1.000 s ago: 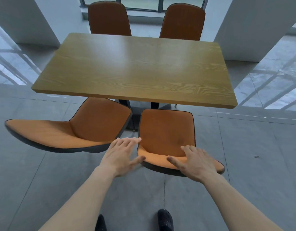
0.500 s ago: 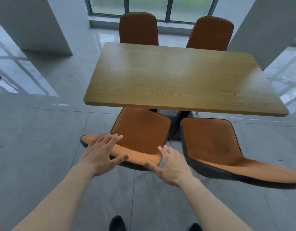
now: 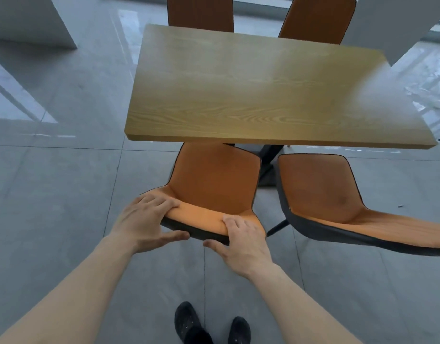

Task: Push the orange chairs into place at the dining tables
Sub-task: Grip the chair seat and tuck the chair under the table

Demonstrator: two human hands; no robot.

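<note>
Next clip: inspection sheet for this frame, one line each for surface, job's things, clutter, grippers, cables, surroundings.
Surface: wooden table, top bare.
Job's things: near left chair, seat front under the table edge; near right chair beside it; two far chairs across.
Clutter: small speck on floor.
Grippers: left hand and right hand grip the near left chair's backrest top.
Cables: nothing seen.
Surroundings: grey tiled floor, white pillars, black shoes.

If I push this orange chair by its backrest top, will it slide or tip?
The near orange chair probably slides: the floor tiles look glossy. Pushing high may tip it slightly; its visible leg looks thin. Both hands, left hand and right hand, should steady it.
</note>
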